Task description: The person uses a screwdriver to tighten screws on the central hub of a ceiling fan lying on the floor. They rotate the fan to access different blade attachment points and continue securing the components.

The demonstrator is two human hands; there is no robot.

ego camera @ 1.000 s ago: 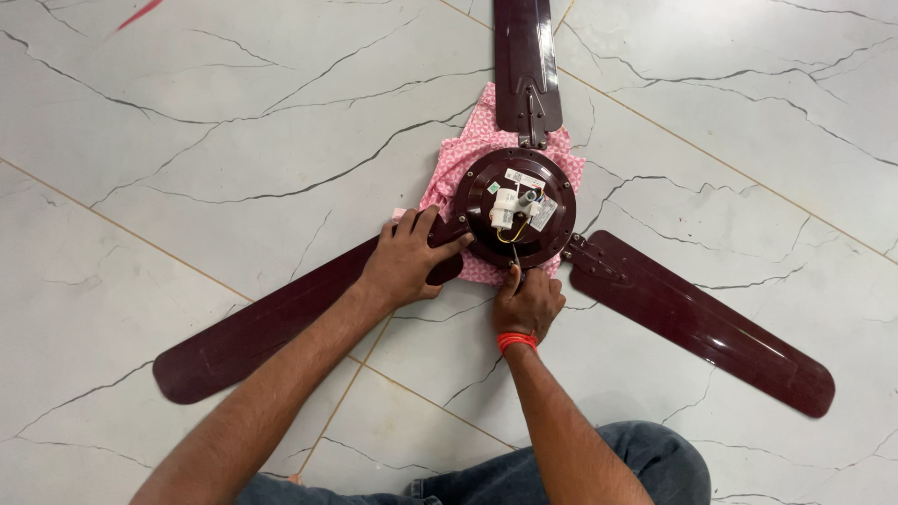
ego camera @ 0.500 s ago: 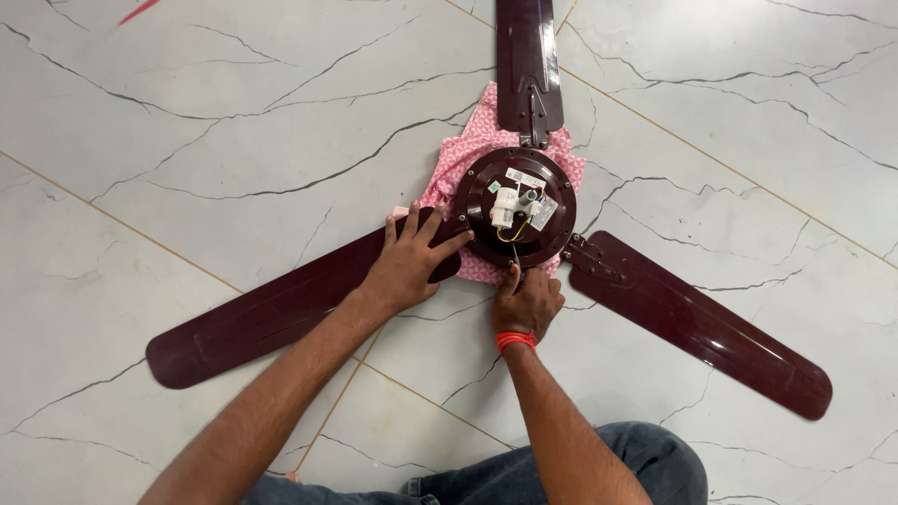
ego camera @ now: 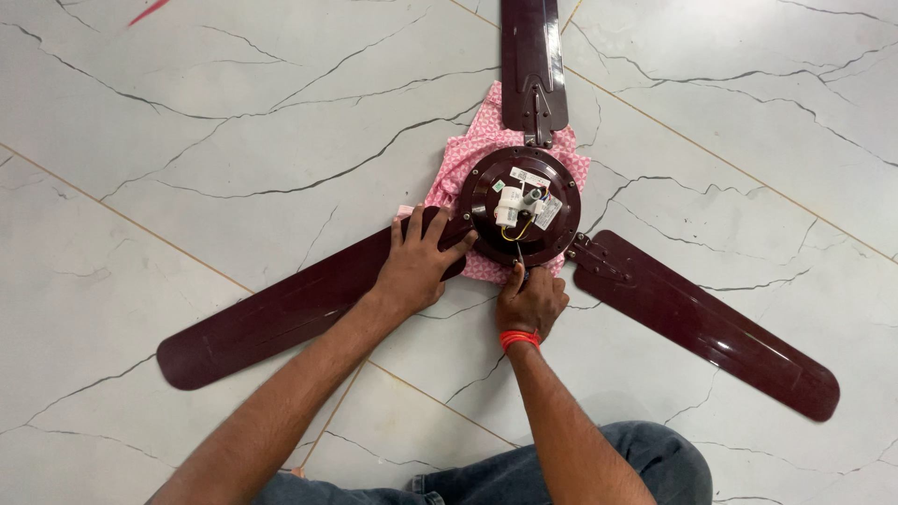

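left hand [ego camera: 418, 266] fingers spread flat on maroon blade [ego camera: 281, 313]; right hand [ego camera: 530, 301] fingers pinch thin tool [ego camera: 519, 254] below white-labelled hub [ego camera: 519, 206].

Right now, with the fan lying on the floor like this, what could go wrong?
The left hand presses flat on one maroon blade near the motor hub; too much weight there might bend the blade. The right hand works at the hub's edge, close to exposed wires that could snag. Only the pink cloth cushions the hub, so the blades could scratch on the marble floor.
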